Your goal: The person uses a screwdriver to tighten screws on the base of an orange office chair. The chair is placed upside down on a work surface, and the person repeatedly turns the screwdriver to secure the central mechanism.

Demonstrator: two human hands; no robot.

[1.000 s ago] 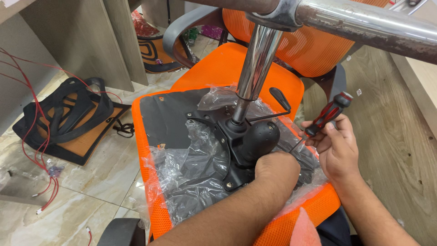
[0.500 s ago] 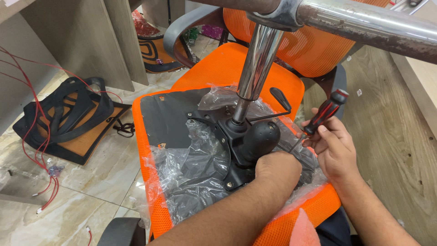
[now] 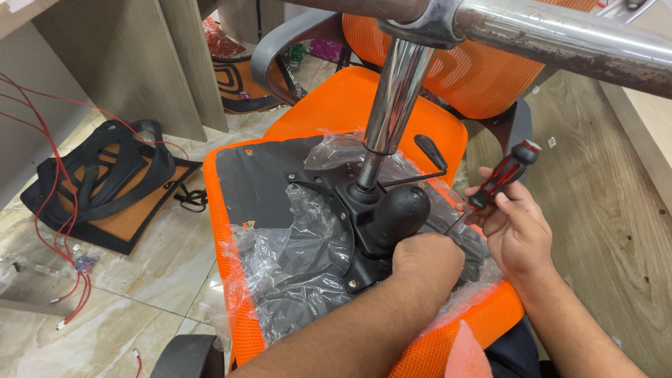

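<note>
Screwdriver (image 3: 502,175) with a red and black handle sat gripped in my right hand (image 3: 514,231), its thin shaft angled down towards the black tilt mechanism (image 3: 381,224) of an upturned chair seat (image 3: 259,182). My left hand (image 3: 427,262) was curled over the near edge of that mechanism, just below its rounded black knob (image 3: 400,210); whether it clasped anything beneath I could not tell. Crinkled clear plastic wrap (image 3: 301,259) lay bunched around the mechanism, over the seat's dark underside. The seat's orange mesh edge (image 3: 222,231) framed it. A chrome gas cylinder (image 3: 393,105) rose from the mechanism to a worn metal chair base arm (image 3: 560,38) crossing overhead. Behind stood a second orange chair (image 3: 483,77). On the tiled floor (image 3: 140,273) to my left lay a black and orange backrest frame (image 3: 105,189) and loose red wires (image 3: 66,231).
</note>
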